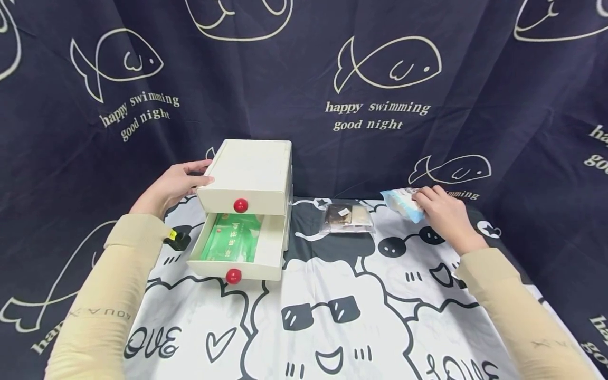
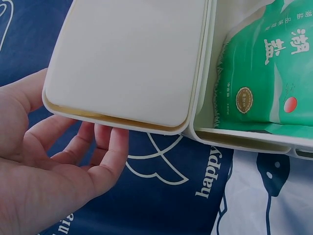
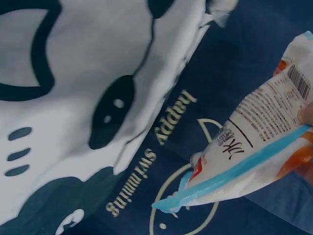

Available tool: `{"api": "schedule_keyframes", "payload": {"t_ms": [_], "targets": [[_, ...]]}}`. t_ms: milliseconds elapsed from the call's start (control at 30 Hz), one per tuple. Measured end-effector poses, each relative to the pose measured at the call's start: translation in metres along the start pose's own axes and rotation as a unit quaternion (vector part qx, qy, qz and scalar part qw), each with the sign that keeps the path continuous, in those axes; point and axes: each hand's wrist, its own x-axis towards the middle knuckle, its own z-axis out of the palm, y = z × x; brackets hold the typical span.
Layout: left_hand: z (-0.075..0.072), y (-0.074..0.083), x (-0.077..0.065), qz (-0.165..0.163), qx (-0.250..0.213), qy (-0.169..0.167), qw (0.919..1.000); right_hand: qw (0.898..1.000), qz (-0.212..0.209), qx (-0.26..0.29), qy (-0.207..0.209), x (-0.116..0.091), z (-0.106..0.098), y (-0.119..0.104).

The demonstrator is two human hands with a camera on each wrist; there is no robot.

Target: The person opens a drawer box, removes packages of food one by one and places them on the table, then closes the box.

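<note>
A white two-drawer cabinet (image 1: 252,163) with red knobs stands at left centre, its lower drawer (image 1: 272,248) pulled out. Inside that drawer lies a green bag of salt (image 1: 233,240), its label large in the left wrist view. My left hand (image 1: 173,184) rests against the cabinet's left side near the top, thumb and fingers spread along the edge. Over the back right of the cloth, my right hand (image 1: 444,214) pinches a white and light-blue bag of rock sugar (image 1: 401,203) by one end. The bag (image 3: 249,147) slants downward in the right wrist view, its printed back showing.
A clear packet (image 1: 349,219) with dark and pale contents lies between the cabinet and the right hand. Left of the drawer sits a small black object (image 1: 178,241) with a yellow label. A dark blue curtain (image 1: 304,79) hangs behind the cartoon-printed tablecloth (image 1: 313,348).
</note>
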Motion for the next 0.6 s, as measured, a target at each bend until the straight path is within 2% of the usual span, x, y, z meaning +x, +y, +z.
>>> {"api": "schedule_keyframes", "payload": {"t_ms": [200, 433, 600], "targets": [[0.0, 0.001, 0.0, -0.003, -0.002, 0.0, 1.0, 0.999, 0.027, -0.014, -0.01, -0.004, 0.019, 0.002], [0.0, -0.001, 0.002, -0.006, -0.009, 0.001, 0.9999, 0.997, 0.063, -0.022, -0.05, -0.004, 0.036, 0.005], [0.0, -0.001, 0.002, -0.006, -0.007, 0.002, 1.0, 0.995, 0.071, -0.023, -0.073, -0.007, 0.045, 0.006]]}}
